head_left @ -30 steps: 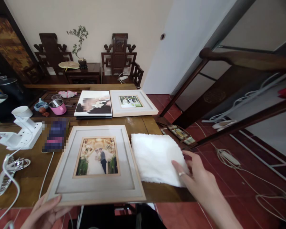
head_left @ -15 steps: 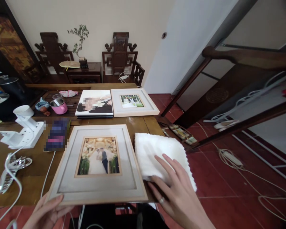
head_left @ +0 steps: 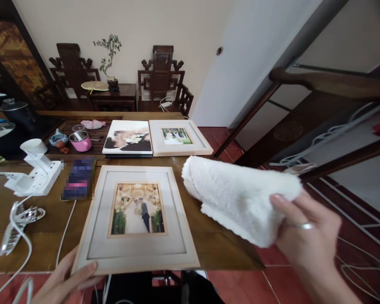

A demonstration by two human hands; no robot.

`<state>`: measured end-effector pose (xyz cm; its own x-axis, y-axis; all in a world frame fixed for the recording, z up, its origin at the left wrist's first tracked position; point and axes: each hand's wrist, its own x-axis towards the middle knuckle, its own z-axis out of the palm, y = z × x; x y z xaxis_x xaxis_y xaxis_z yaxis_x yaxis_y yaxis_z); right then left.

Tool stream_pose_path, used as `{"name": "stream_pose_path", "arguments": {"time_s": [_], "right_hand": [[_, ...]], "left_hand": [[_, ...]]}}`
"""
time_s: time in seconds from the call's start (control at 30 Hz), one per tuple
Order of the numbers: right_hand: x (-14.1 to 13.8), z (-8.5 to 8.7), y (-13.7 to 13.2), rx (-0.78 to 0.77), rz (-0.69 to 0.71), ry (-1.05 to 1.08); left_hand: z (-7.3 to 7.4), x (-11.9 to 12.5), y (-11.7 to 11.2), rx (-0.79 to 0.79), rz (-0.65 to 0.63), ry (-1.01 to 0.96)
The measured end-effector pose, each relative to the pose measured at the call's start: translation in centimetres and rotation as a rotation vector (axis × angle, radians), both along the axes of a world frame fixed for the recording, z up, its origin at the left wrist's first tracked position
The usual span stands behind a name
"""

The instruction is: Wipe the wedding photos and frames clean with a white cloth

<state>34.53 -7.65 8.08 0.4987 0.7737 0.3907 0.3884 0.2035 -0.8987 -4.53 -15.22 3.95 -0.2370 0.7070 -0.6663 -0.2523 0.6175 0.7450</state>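
A: Where's the white towel (head_left: 237,194)?
B: Centre right, lifted over the tabletop (head_left: 221,249) by its right edge, gripped in the right hand (head_left: 307,236).
A: The left hand (head_left: 69,280)?
B: Pinching the lower-left corner of the picture frame (head_left: 136,219), which overhangs the near edge; there is bare wood to the frame's right.
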Motion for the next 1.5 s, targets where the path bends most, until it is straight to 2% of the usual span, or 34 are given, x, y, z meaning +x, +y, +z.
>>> {"name": "stream_pose_path", "arguments": {"time_s": [0.1, 0.2, 0.27, 0.33, 0.37, 0.47, 0.63, 0.7, 0.73, 0.83, 0.9, 0.93, 1.0, 1.13, 1.23, 1.33, 1.5], "right_hand": [[0.6, 2.7, 1.4, -0.059, -0.076, 0.224], [0.7, 4.8, 3.3, -0.140, -0.037, 0.258], [0.6, 5.9, 4.8, -0.225, 0.034, 0.289], [0.4, 6.7, 6.2, -0.307, 0.127, 0.301], [0.3, 7.1, 6.8, -0.337, 0.175, 0.284], [-0.6, 7.8, 8.3, -0.359, 0.309, 0.097], [-1.5, 8.1, 9.7, -0.381, 0.577, -0.309], [-0.9, 7.8, 10.3, -0.255, 0.649, -0.542], [-0.3, 7.6, 10.5, -0.178, 0.629, -0.661], [1.8, 6.7, 10.8, -0.057, 0.388, -0.945], [2.7, 5.6, 10.5, -0.020, 0.221, -1.058], [2.9, 4.8, 10.2, 0.012, 0.183, -1.104], [2.4, 2.5, 9.4, 0.079, 0.251, -1.179], [-0.7, -3.3, 7.7, 0.154, 0.645, -1.278], [-2.6, -6.0, 6.3, 0.155, 0.668, -1.309], [-3.3, -6.4, 5.0, 0.106, 0.637, -1.336], [-3.6, -5.3, 4.2, 0.065, 0.639, -1.393]], "left_hand": [[0.3, -0.6, 1.1, 0.080, -0.219, 0.138], [0.8, -1.5, 2.9, 0.229, -0.438, 0.583], [1.1, -1.6, 4.6, 0.288, -0.514, 0.864], [1.1, -1.3, 6.4, 0.426, -0.482, 0.965], [0.9, -1.0, 7.2, 0.517, -0.473, 0.978], [-0.3, 0.3, 8.9, 0.657, -0.567, 1.046], [-2.5, 2.6, 10.1, 0.754, -0.579, 1.072], [-3.1, 3.3, 10.7, 0.821, -0.560, 1.088], [-3.4, 3.6, 11.1, 0.845, -0.556, 1.096], [-3.8, 4.3, 12.3, 0.902, -0.572, 1.116], [-3.9, 4.6, 12.8, 0.947, -0.579, 1.129], [-3.9, 4.8, 13.0, 0.974, -0.584, 1.135], [-3.8, 4.9, 13.4, 1.035, -0.612, 1.142], [-3.7, 4.8, 14.3, 1.117, -0.719, 1.156], [-3.8, 4.4, 15.3, 1.121, -0.810, 1.156], [-3.8, 4.0, 16.1, 1.104, -0.870, 1.151], [-3.6, 3.8, 15.8, 1.092, -0.894, 1.147]]}}
